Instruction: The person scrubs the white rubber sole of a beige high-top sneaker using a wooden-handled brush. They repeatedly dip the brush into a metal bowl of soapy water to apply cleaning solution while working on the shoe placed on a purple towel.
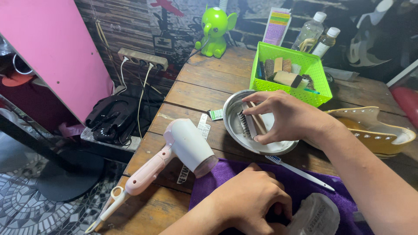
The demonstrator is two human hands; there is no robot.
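Your right hand (pixel 287 116) rests in the bowl (pixel 235 126) on a brush (pixel 249 124). The basket (pixel 289 72) sits behind the bowl, the hair dryer (pixel 174 156) to its left. Your left hand (pixel 252 202) lies on the cloth (pixel 305 182), apparently against a shoe (pixel 315 215).

You have a shiny, smooth metal bowl (pixel 238 124), a soft matt purple cloth (pixel 300 185), a glossy pink-and-white plastic hair dryer (pixel 174 154), a perforated green plastic basket (pixel 320 76), and a rough, worn plank wooden table (pixel 191 89).
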